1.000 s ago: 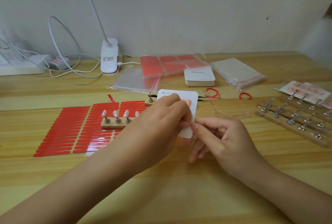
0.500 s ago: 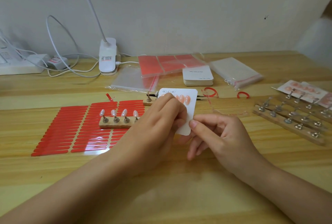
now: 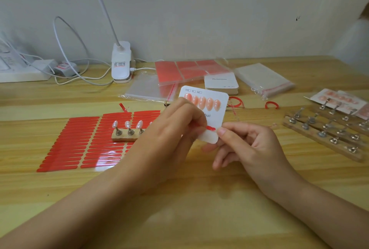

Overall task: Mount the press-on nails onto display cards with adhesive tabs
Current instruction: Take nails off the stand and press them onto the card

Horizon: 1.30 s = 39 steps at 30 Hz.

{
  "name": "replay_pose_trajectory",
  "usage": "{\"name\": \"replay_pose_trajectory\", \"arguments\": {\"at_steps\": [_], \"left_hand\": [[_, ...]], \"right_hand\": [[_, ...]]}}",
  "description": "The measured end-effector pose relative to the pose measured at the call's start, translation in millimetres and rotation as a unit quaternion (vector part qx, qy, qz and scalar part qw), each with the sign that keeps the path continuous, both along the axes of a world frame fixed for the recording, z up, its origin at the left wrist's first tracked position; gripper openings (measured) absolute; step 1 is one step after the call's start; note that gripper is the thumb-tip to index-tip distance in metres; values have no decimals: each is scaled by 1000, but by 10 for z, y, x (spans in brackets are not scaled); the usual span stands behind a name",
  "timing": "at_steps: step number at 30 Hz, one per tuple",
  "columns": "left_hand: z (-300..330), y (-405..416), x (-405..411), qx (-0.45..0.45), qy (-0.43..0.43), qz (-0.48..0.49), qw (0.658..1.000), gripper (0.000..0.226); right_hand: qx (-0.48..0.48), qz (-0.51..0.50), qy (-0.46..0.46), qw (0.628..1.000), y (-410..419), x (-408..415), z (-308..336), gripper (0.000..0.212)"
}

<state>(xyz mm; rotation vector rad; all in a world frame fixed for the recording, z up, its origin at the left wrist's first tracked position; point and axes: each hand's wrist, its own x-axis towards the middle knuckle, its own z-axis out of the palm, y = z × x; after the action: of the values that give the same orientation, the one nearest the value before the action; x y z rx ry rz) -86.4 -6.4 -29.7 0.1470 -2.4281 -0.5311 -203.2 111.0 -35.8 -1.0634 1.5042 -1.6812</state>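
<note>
Two hands on one display card, red tab going on.

From my remote seat, biggest first: wooden desk (image 3: 179,218), then the sheet of red adhesive tabs (image 3: 83,142) lying flat at left with a small wooden nail stand (image 3: 127,135) on it. My left hand (image 3: 171,134) pinches a red tab strip (image 3: 209,128) against the white display card (image 3: 217,113), which is tilted up off the desk just above both hands. Right hand (image 3: 249,144) pinches the card's lower corner, fingers curled. Five peach press-on nails (image 3: 203,103) sit in a row near the card's top.
</note>
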Motion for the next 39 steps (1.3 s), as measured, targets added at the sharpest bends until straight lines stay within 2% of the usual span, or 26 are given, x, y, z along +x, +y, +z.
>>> {"name": "replay_pose_trajectory", "arguments": {"at_steps": [4, 7, 11, 17, 21, 24, 27, 32, 36, 39], "left_hand": [[68, 14, 7, -79, -9, 3, 997, 22], [137, 12, 33, -180, -13, 2, 984, 6], [199, 15, 59, -293, -47, 14, 955, 7], [203, 51, 48, -308, -73, 14, 948, 24], [164, 37, 44, -302, -57, 15, 951, 8], [135, 24, 27, -277, -40, 14, 960, 5], [118, 24, 8, -227, -9, 23, 974, 13], [88, 34, 14, -40, 12, 25, 999, 17], [84, 53, 3, 82, 25, 52, 995, 4], [94, 70, -6, 151, 32, 61, 986, 6]], "right_hand": [[6, 3, 18, 1000, 7, 1, 3, 32], [9, 6, 20, 1000, 10, 2, 1, 33], [13, 14, 19, 1000, 9, 6, -1, 34], [19, 23, 24, 999, 11, 1, 6, 41], [14, 25, 24, 999, 13, 3, 5, 38], [15, 24, 27, 999, 11, -1, -5, 33], [15, 22, 25, 999, 9, -5, -12, 32], [16, 19, 20, 999, 4, -3, -16, 35], [15, 14, 11, 1000, -7, 3, 0, 40], [16, 9, -3, 1000, -10, 3, 11, 38]]}}
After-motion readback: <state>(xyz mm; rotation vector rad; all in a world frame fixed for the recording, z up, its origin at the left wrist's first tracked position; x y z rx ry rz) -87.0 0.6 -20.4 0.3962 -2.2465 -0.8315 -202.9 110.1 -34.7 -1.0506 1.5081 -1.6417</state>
